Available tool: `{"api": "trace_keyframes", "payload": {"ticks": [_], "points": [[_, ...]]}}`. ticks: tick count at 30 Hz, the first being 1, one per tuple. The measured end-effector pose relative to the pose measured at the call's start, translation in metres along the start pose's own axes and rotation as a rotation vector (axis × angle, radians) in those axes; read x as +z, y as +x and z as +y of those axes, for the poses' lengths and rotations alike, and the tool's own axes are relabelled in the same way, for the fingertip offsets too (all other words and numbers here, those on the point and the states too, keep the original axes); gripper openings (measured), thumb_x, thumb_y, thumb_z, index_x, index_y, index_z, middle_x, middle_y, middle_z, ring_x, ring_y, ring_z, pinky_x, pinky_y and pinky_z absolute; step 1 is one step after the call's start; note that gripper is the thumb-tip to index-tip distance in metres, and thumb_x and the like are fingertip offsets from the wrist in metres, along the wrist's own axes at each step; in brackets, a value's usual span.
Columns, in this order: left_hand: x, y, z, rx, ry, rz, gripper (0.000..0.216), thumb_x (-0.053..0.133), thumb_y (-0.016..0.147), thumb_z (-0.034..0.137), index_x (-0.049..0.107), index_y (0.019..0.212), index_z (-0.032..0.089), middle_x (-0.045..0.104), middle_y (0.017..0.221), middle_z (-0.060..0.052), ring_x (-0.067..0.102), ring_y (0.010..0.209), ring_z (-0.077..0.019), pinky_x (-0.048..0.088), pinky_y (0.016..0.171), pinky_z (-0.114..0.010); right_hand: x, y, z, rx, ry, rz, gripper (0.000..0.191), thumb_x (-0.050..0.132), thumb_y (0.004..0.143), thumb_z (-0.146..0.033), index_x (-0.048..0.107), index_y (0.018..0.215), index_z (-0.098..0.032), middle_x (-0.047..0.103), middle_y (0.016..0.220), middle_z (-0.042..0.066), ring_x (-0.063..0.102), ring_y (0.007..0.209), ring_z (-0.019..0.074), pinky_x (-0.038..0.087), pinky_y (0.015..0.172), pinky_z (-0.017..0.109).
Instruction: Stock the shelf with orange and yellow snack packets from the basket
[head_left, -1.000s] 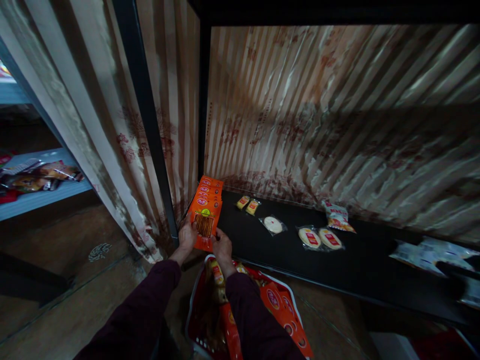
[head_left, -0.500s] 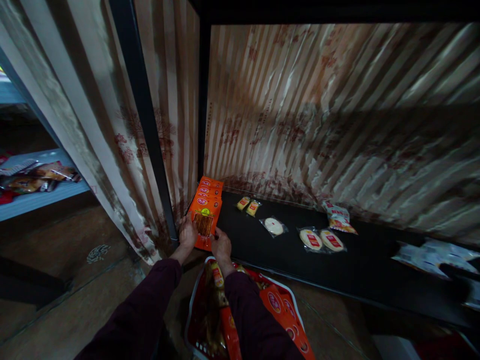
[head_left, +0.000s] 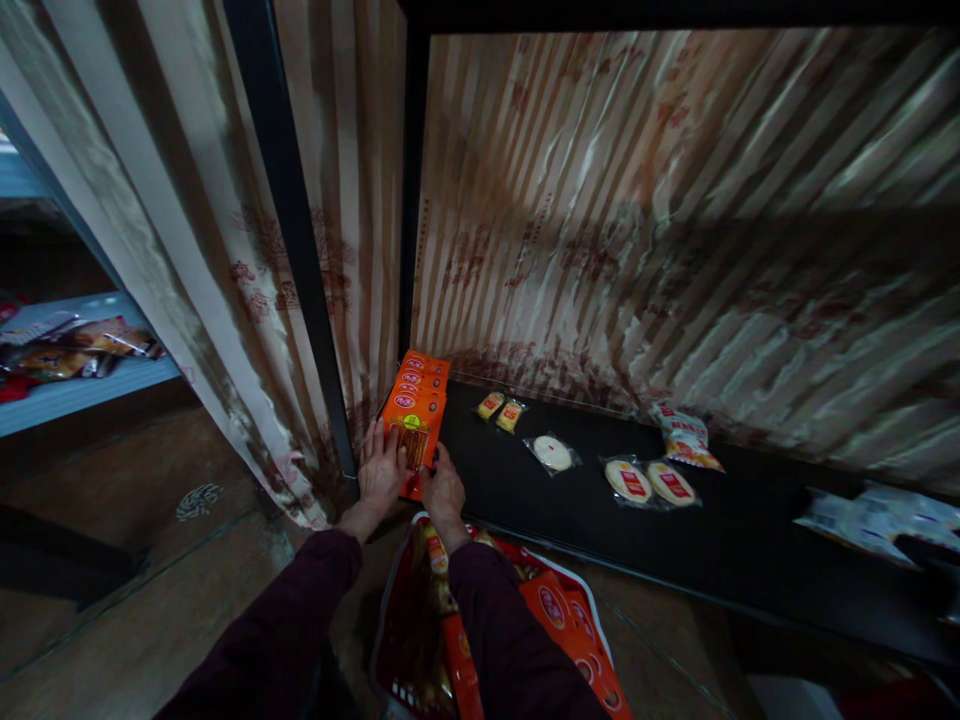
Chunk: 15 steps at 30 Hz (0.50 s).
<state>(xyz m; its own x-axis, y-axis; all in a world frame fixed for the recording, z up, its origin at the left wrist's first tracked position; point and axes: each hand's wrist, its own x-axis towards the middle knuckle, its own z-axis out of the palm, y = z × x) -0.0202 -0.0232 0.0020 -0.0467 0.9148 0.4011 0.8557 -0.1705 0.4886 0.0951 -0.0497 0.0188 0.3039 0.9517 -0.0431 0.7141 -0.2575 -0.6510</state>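
Observation:
Several orange snack packets (head_left: pixel 420 405) lie overlapped in a row at the left end of the black shelf (head_left: pixel 517 510). The front one has a clear window showing brown sticks inside. My left hand (head_left: pixel 381 475) rests on that front packet's left side, fingers stretched out flat. At its right edge, my right hand (head_left: pixel 444 492) has its fingers curled in on the packet's side; the fingertips are partly hidden. Below my forearms a red basket with a white rim (head_left: pixel 379 620) holds more orange packets (head_left: pixel 559 610) and other wrapped snacks.
On the shelf to the right lie two small yellow packets (head_left: pixel 501 411), a round white wrapped item (head_left: pixel 553 453), a pair of wrapped round crackers (head_left: pixel 651 482), a snack bag (head_left: pixel 686 437) and pale packets (head_left: pixel 885 520). A black post (head_left: pixel 300 240) and curtains stand at the left.
My left hand has shifted from gripping the front packet's left edge to lying flat over it. My right hand stays at the right edge. The view has shifted slightly.

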Motion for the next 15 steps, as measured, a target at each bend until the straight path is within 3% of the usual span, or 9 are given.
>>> {"api": "trace_keyframes", "payload": {"ticks": [6, 15], "points": [[0.003, -0.012, 0.000, 0.111, 0.149, -0.112, 0.053, 0.040, 0.091, 0.038, 0.043, 0.139, 0.017, 0.035, 0.151, -0.013, 0.028, 0.140, -0.0293, 0.026, 0.113, -0.047, -0.003, -0.007, -0.006, -0.008, -0.119, -0.002, 0.052, 0.044, 0.091, -0.029, 0.035, 0.141, -0.026, 0.058, 0.117, 0.010, 0.066, 0.092, 0.0183, 0.047, 0.073, 0.027], [0.010, -0.013, -0.008, 0.157, 0.274, -0.110, 0.057, 0.036, 0.093, 0.042, 0.034, 0.145, 0.020, 0.028, 0.154, -0.011, 0.026, 0.141, -0.0287, 0.024, 0.113, -0.045, -0.002, -0.008, -0.006, -0.061, -0.216, -0.023, 0.041, 0.043, 0.092, -0.027, 0.050, 0.131, -0.028, 0.053, 0.117, 0.008, 0.062, 0.100, 0.0186, 0.048, 0.077, 0.027]]}}
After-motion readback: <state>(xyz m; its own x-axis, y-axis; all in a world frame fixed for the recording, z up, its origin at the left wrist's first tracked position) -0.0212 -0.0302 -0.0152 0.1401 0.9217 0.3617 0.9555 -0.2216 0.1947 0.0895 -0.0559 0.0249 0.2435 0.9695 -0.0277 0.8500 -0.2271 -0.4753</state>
